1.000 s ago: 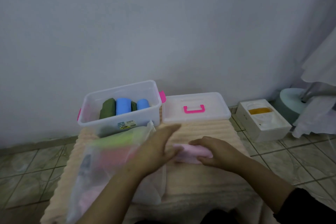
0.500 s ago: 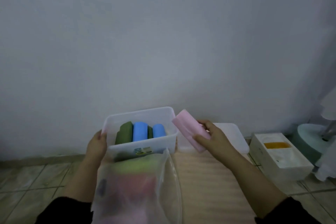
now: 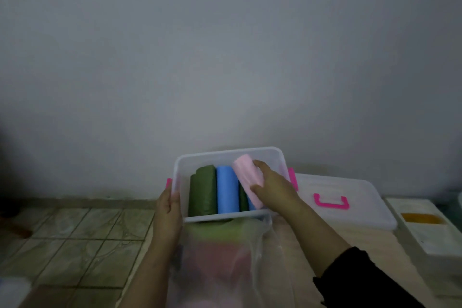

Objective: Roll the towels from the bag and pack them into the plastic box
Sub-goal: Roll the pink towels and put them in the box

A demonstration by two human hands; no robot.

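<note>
Right hand (image 3: 271, 189), fingers closed around the pink towel roll (image 3: 246, 180) tilted inside the plastic box (image 3: 280, 157) at frame centre, left hand (image 3: 168, 204) clasping the rim; loosening early may let the roll unfurl.

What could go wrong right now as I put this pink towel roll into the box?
The pink towel roll sits tilted over the blue roll in the right hand, so it may end up on top rather than in the free space on the right. Letting go early might let it unroll. The left hand grips just one wall of the plastic box, which could slide.
</note>
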